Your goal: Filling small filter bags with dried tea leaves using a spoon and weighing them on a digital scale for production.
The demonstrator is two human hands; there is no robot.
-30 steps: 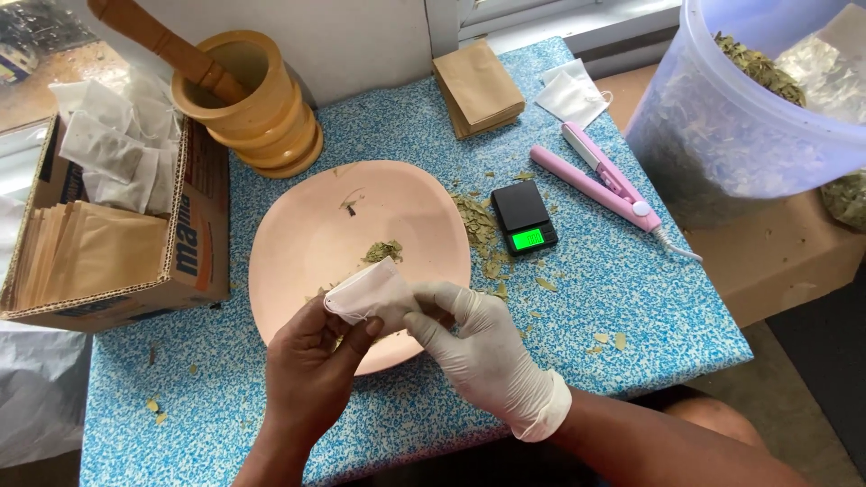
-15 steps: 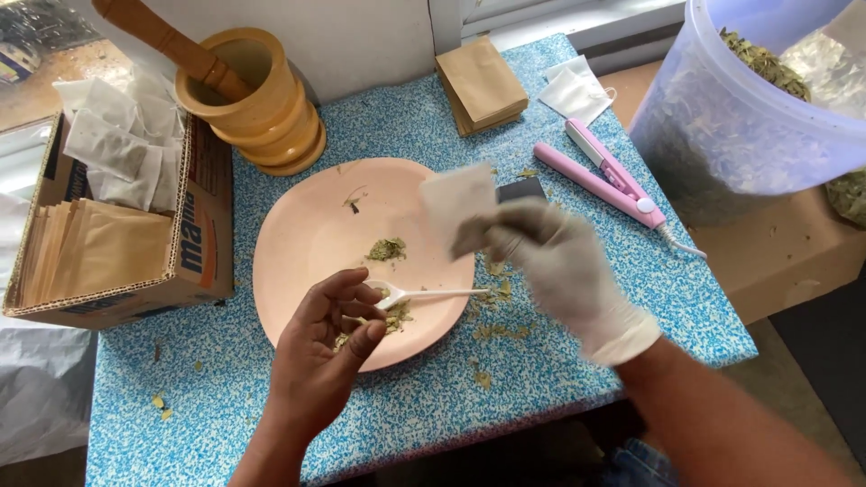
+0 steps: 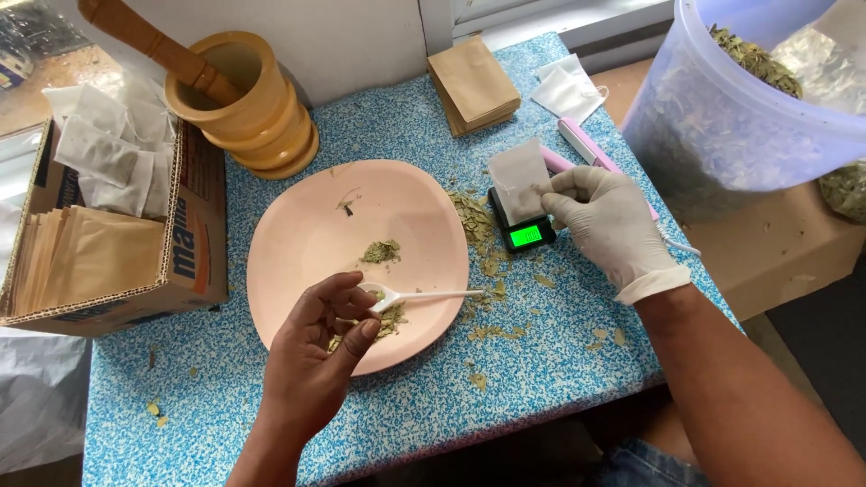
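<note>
A blue speckled surface (image 3: 577, 361) set against a white wall, scattered with crumbled dried leaf, fills the view from above. At its centre sits a pale pink plate (image 3: 307, 234) with small heaps of dried leaf (image 3: 382, 252) on it. The left hand (image 3: 316, 356), bare, is at the plate's 6 o'clock edge, its fingers pinched together on the bowl end of a white plastic spoon (image 3: 424, 296) whose handle points toward 3 o'clock. The right hand (image 3: 609, 225), in a white glove, is at 3 o'clock from the plate, its thumb and fingers clamped on a small white paper sachet (image 3: 516, 185) held upright over a small black pocket scale (image 3: 523, 230) with a lit green display.

At 9 o'clock an open corrugated cardboard box (image 3: 194, 243), printed with red and blue lettering on its side, holds flat tan paper envelopes (image 3: 86, 257), with loose white sachets (image 3: 99, 149) piled at its far end. At 11 o'clock stands a wooden mortar (image 3: 253, 113) with a wooden pestle (image 3: 153, 45) leaning in it. At 1 o'clock lies a stack of plain brown envelopes (image 3: 474, 86), and just beside it, further right, a few empty white sachets (image 3: 568, 90). A pink tool (image 3: 586, 149) lies behind the gloved hand. At 2 o'clock, off the surface's edge, a large translucent plastic tub (image 3: 722, 135) holds dried leaves and rests on a brown cardboard carton (image 3: 776, 243).
</note>
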